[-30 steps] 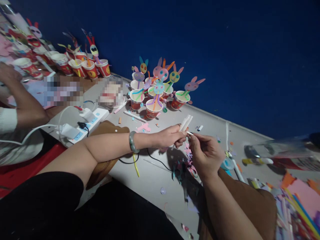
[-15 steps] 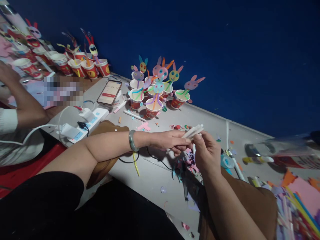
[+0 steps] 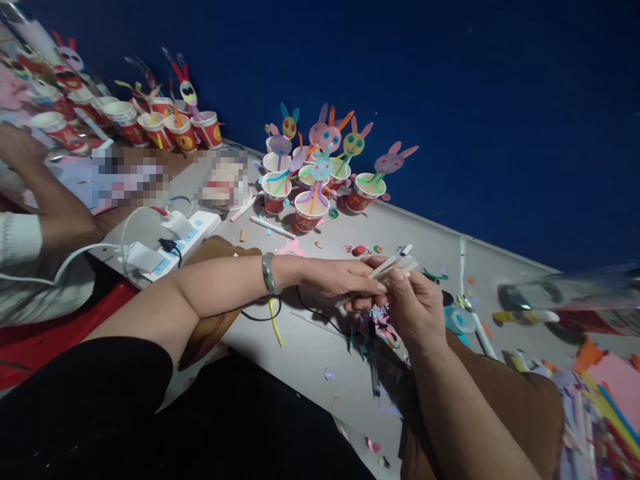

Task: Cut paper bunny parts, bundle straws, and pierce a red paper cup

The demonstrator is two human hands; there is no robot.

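1. The pale sticks (image 3: 385, 267), a small bunch, are up between our two hands over the table (image 3: 305, 360), their tips fanned a little. We can't tell whether they are paper or plastic.
2. Our left hand (image 3: 356, 281) is closed around the near part of the bunch; our right hand (image 3: 414, 297) meets it there, thumb pressed on the sticks and fingers curled behind.
3. We judge them very light, so holding them up should take hardly any effort.
4. They look straight and fairly stiff, but thin enough to crease if we squeeze or bend hard.
5. If the surfaces are smooth, single pieces could slide out of a loose bunch; a gentle, even grip around the middle suits best.
6. To take one, we'd pinch it near a free tip.
7. Below lie paper scraps (image 3: 387, 330) and a black pen (image 3: 375, 377), where a dropped stick could get mixed in.
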